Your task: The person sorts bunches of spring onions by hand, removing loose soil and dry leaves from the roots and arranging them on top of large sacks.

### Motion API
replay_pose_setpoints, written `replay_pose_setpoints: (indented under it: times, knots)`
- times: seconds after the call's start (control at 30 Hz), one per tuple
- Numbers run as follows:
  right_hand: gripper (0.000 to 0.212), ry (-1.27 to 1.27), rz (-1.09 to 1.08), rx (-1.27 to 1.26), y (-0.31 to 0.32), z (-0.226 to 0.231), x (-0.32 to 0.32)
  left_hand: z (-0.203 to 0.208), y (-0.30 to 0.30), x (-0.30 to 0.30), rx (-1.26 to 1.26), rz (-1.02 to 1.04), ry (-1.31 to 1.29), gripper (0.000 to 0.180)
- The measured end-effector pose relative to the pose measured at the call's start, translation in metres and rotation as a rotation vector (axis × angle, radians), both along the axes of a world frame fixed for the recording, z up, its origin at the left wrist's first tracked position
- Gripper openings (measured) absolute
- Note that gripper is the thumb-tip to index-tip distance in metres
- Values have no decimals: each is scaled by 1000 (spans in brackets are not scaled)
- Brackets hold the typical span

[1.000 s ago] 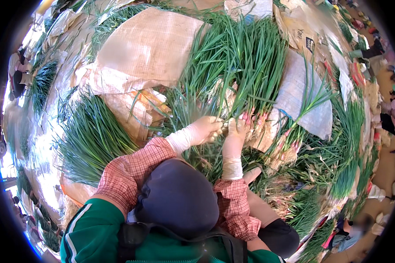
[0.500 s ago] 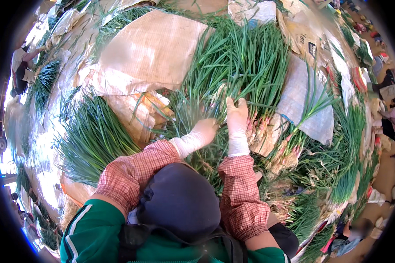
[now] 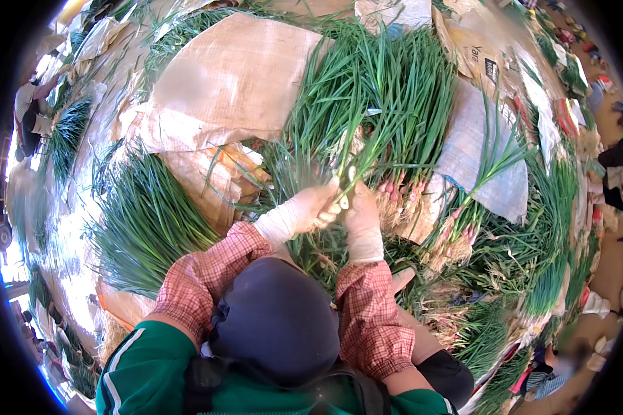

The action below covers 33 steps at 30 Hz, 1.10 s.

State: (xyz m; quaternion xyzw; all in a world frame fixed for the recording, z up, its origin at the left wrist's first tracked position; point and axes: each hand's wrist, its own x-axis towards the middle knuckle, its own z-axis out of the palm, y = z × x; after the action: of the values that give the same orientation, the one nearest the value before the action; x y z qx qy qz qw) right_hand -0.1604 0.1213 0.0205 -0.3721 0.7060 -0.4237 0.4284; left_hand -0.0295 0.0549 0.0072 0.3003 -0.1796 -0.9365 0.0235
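Pale-gloved, the left hand (image 3: 313, 209) I watch over the head feed curls its fingers around a few green onion stalks (image 3: 368, 153), whose leaves slant up and away to the right. I see the right hand (image 3: 362, 216) just beside it, fingertips against the same stalks; whether it grips them, I cannot tell. Beyond both lies a thick onion bunch (image 3: 394, 90), between a tan woven sack (image 3: 232, 76) and a grey-blue one (image 3: 488, 162).
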Motion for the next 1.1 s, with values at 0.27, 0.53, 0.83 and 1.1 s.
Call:
replay_pose_setpoints:
  times: [0.27,0.53,0.83,1.1]
  knots:
    - [28,-962,-489,-103,-5,-51,7,-5,3,-1,48,-23,146,50]
    - [46,-252,287,488,35,-9,-12,51,-26,17,124,234,720,44]
    - [21,506,-190,349,8,3,-111,17,-13,-27,-178,51,240,43]
    - [26,89,-55,162,34,9,-39,7,-2,-43,-496,18,-237,26]
